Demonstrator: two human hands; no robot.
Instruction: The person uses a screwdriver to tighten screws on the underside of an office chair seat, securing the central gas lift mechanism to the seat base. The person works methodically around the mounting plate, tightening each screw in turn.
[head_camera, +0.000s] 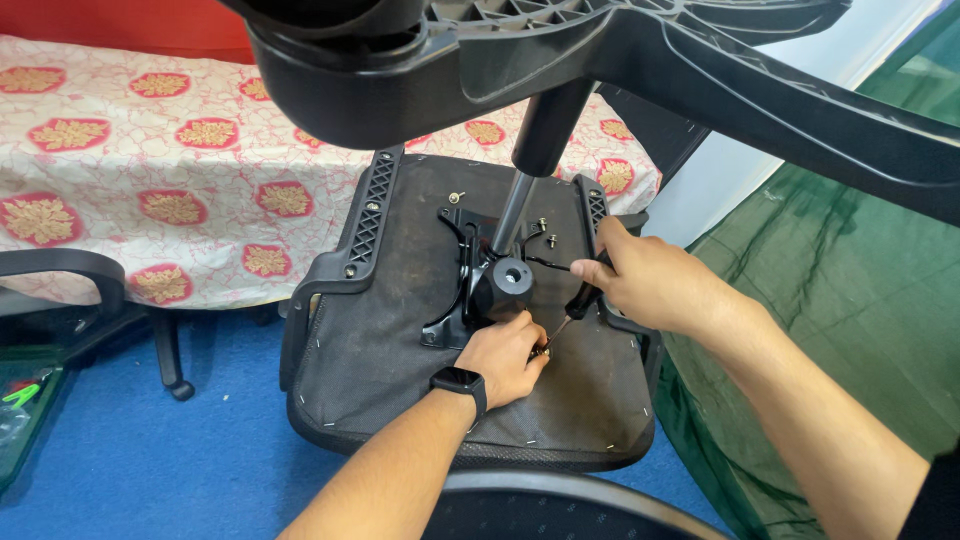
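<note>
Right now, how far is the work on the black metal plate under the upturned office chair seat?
Looks done: the black metal mechanism plate lies on the seat underside, and a screw stands at its far corner. In hand: the right hand holds a black-handled screwdriver, its tip at the near corner, where the left hand steadies something small. Left: a loose screw lies on the fabric.

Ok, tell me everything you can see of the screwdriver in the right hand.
The screwdriver has a dark, seemingly plastic handle and a thin metal shaft. The right hand grips the handle; it slants down and left, its tip meeting the fingertips of the left hand at the edge of the black metal plate on the upturned chair seat. What the tip bears on is hidden by those fingers.
</note>
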